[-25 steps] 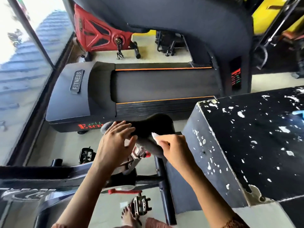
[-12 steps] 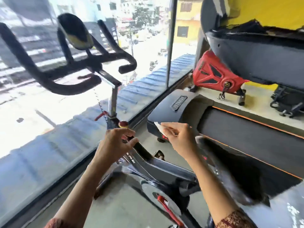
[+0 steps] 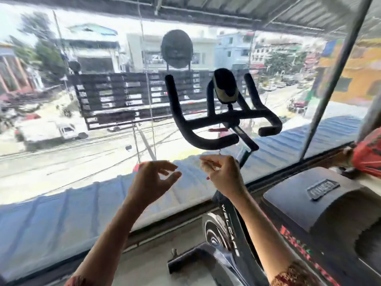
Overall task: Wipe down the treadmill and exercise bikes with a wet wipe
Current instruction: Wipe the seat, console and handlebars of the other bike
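The exercise bike's black handlebars (image 3: 216, 139) stand ahead of me, with a small console (image 3: 225, 87) above them. Its frame (image 3: 229, 230) drops down at lower centre. My right hand (image 3: 224, 176) is raised just below the handlebars, fingers curled and pinching a pale wet wipe (image 3: 204, 162), of which only a blurred sliver shows. My left hand (image 3: 150, 182) hovers to its left with fingers loosely spread, holding nothing and touching nothing. The black treadmill (image 3: 321, 205) lies at lower right.
A large window pane (image 3: 82, 120) fills the view behind the bike, with a street and buildings outside. A red machine (image 3: 369, 153) sits at the right edge beyond the treadmill. A metal window post (image 3: 329, 89) slants down on the right.
My view has swung up from the bike seat and treadmill to the handlebars. Both hands have risen toward the bars; the right one still holds the wipe.
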`<state>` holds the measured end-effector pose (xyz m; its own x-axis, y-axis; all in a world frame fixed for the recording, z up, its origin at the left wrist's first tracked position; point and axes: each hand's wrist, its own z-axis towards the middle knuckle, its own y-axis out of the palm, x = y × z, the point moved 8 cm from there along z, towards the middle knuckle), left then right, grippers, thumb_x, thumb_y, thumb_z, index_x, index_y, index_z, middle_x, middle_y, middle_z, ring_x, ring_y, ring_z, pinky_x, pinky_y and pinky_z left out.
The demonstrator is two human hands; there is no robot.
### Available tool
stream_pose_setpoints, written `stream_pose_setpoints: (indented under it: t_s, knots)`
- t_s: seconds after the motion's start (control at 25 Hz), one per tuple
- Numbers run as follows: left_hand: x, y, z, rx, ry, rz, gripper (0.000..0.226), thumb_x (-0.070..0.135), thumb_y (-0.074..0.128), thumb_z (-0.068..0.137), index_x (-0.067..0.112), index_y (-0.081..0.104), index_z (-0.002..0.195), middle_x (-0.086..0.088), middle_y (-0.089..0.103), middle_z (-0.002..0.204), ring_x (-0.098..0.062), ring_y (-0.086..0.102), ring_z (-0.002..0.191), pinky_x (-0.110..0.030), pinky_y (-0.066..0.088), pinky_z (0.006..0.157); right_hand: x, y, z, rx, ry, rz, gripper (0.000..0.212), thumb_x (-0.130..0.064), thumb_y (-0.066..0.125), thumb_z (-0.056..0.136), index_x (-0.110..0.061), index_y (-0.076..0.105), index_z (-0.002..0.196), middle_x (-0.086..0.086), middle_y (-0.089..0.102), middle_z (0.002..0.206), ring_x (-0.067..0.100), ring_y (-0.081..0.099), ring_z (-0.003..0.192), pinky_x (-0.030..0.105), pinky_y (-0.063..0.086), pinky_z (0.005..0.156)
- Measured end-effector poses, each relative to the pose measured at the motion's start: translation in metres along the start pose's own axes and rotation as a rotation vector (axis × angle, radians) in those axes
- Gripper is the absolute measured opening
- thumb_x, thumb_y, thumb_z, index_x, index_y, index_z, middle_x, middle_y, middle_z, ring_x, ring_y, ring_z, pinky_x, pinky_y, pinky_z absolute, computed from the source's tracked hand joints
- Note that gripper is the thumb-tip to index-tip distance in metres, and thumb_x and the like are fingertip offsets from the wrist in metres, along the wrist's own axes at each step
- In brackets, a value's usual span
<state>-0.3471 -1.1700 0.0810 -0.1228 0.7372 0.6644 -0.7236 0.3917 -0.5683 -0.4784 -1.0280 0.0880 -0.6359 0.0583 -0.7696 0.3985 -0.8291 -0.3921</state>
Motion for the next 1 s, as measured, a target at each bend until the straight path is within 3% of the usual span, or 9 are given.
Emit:
stream_pose_setpoints:
  t_s: [0.12,0.36,0.6,0.76,0.88,1.0]
  knots:
    - [-0.023,-0.022,0.035,0.014,-0.002,-0.006,0.006,0.034,0.077,0.077,0.032,0.073,0.081,0.020,0.069,0.078,-0.001,0.067,0.074,-0.033,0.056,0.075,-0.013,0.029,0.039,0.018,-0.048,0.007,0.019,0.004,0.064,0.083,-0.001,0.073,0.100,-0.001,0.070,0.085,-0.013,0.060,0.072,0.004,0.044,0.069]
    - [-0.055,-0.046,0.126,-0.002,0.081,0.011,0.011,0.030,0.076,0.078,0.026,0.075,0.088,0.020,0.069,0.079,0.000,0.066,0.076,-0.029,0.056,0.074,-0.033,0.071,0.130,0.142,-0.114,0.041,0.019,0.003,0.066,0.082,-0.001,0.074,0.098,0.008,0.074,0.091,0.010,0.068,0.082,0.022,0.052,0.078]
    - [-0.070,-0.054,0.210,-0.016,0.166,0.009,0.015,0.028,0.076,0.079,0.021,0.075,0.093,0.017,0.067,0.080,-0.002,0.067,0.080,-0.025,0.053,0.075,-0.046,0.070,0.213,0.342,-0.217,-0.001,0.018,-0.005,0.065,0.085,-0.007,0.074,0.100,0.003,0.074,0.096,0.011,0.068,0.092,0.031,0.053,0.088]
    - [-0.071,-0.044,0.263,0.020,0.222,0.017,0.015,0.029,0.076,0.080,0.020,0.075,0.093,0.013,0.071,0.085,-0.004,0.067,0.081,-0.026,0.053,0.076,-0.053,0.061,0.276,0.431,-0.304,-0.038,0.020,0.000,0.060,0.088,0.000,0.071,0.105,0.008,0.072,0.099,-0.005,0.058,0.091,0.006,0.047,0.077]
    - [-0.072,-0.040,0.296,0.071,0.236,0.015,0.016,0.028,0.076,0.080,0.020,0.075,0.094,0.010,0.073,0.089,-0.004,0.066,0.080,-0.025,0.053,0.077,-0.064,0.063,0.309,0.543,-0.448,-0.140,0.019,0.001,0.059,0.088,0.001,0.071,0.102,0.005,0.072,0.096,0.005,0.061,0.090,-0.002,0.039,0.075]
    - [-0.080,-0.037,0.327,0.139,0.240,0.002,0.023,0.025,0.077,0.079,0.020,0.074,0.101,0.006,0.073,0.095,-0.004,0.066,0.082,-0.027,0.054,0.078,-0.050,0.102,0.339,0.362,-0.536,-0.290,0.019,-0.003,0.057,0.088,0.000,0.072,0.099,0.012,0.071,0.106,0.022,0.069,0.094,0.017,0.048,0.085]
